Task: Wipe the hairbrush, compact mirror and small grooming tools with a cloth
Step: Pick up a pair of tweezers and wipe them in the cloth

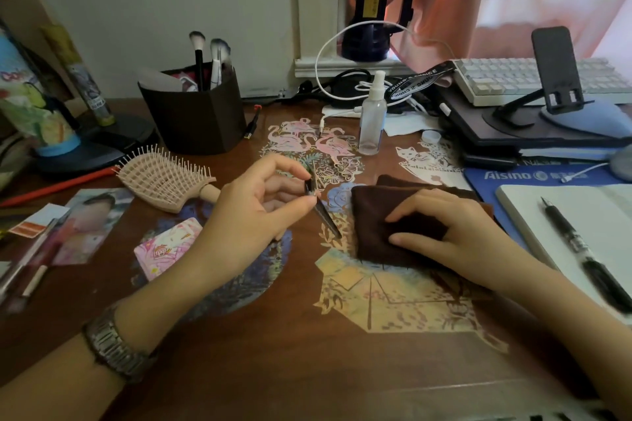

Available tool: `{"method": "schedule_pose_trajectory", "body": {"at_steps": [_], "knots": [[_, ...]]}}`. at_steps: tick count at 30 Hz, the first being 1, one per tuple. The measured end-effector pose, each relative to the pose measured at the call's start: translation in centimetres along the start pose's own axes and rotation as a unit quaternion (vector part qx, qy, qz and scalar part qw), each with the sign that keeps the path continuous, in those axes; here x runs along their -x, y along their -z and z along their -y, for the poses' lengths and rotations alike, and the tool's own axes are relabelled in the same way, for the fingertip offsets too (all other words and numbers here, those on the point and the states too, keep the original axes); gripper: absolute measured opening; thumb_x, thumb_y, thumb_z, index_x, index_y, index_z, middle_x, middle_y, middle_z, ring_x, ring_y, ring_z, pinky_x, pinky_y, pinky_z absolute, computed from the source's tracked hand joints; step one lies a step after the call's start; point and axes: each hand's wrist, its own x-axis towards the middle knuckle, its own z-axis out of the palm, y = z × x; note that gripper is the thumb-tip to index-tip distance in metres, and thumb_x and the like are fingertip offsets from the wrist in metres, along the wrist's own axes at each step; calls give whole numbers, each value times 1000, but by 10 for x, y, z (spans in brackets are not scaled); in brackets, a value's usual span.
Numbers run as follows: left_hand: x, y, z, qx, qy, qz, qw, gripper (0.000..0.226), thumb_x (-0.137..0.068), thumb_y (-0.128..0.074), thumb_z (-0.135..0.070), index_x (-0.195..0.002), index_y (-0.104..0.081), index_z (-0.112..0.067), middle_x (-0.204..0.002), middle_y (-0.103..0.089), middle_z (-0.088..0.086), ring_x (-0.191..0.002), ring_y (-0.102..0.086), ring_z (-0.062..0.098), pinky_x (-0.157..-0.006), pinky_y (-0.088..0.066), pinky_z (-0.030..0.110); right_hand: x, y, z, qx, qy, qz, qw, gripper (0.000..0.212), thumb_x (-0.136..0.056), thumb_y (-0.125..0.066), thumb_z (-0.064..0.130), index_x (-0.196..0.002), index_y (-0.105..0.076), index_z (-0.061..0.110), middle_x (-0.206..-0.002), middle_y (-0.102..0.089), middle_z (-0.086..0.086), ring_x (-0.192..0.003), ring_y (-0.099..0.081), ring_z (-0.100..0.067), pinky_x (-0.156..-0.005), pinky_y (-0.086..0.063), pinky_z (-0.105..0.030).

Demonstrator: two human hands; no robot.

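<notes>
My left hand (260, 212) pinches black tweezers (326, 217) between thumb and fingers, tips pointing down to the right just above the desk. My right hand (451, 229) grips the folded dark brown cloth (372, 212), which lies on the desk right of the tweezers. A beige vented hairbrush (164, 178) lies bristles up at the left, its handle partly hidden behind my left hand. A pink square compact mirror (164, 246) lies below the brush, beside my left wrist.
A dark brush holder (195, 113) with makeup brushes stands at the back. A clear spray bottle (372, 120) stands behind the cloth. An open notebook with a black pen (581, 249) lies right. A keyboard, phone stand (554, 79), cables and photos crowd the desk edges.
</notes>
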Motion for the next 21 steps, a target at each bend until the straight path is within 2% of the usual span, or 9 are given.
{"method": "schedule_pose_trajectory", "body": {"at_steps": [3, 5, 10, 13, 17, 21], "knots": [[3, -1, 1, 5, -4, 11, 1000, 24, -85, -66, -8, -102, -63, -25, -83, -68, -6, -67, -63, 4, -74, -51, 23, 1, 0, 1, -7, 4, 7, 1000, 25, -79, -61, 49, -100, -66, 36, -101, -60, 24, -102, -56, 1, -87, -47, -21], [5, -1, 2, 9, -7, 18, 1000, 26, -85, -66, -7, -103, -63, -25, -81, -67, -10, -67, -61, 3, -72, -49, 22, 1, -1, 2, -12, 11, 9, 1000, 24, -80, -61, 48, -99, -66, 35, -101, -60, 23, -102, -56, -1, -87, -49, -24], [9, 0, 3, -18, -23, 42, 999, 40, -85, -65, -7, -116, -61, -32, -89, -66, -6, -91, -64, 11, -82, -51, 19, 1, -4, 3, -25, 27, 20, 999, 26, -82, -61, 53, -99, -66, 35, -101, -61, 22, -103, -57, -6, -86, -50, -29], [11, 1, 2, -69, -44, 51, 995, 28, -87, -63, -8, -107, -69, -27, -97, -67, -7, -95, -63, 9, -81, -50, 16, 1, -5, 4, -26, 40, 25, 999, 31, -79, -60, 57, -99, -66, 34, -102, -61, 23, -103, -57, -6, -86, -50, -30], [11, 0, 0, -51, -41, 26, 998, 17, -82, -70, -16, -98, -71, -21, -91, -70, -6, -89, -66, 6, -77, -51, 14, 0, -5, 5, -23, 49, 32, 998, 34, -76, -63, 58, -99, -67, 33, -103, -60, 21, -104, -57, -7, -88, -48, -28], [11, -1, -4, -23, -47, 12, 999, 15, -80, -67, -22, -91, -72, -14, -72, -67, -16, -69, -63, 0, -67, -46, 11, 0, -6, 5, -16, 55, 37, 998, 35, -75, -66, 57, -100, -67, 32, -105, -59, 21, -105, -56, -7, -88, -46, -27]]}}
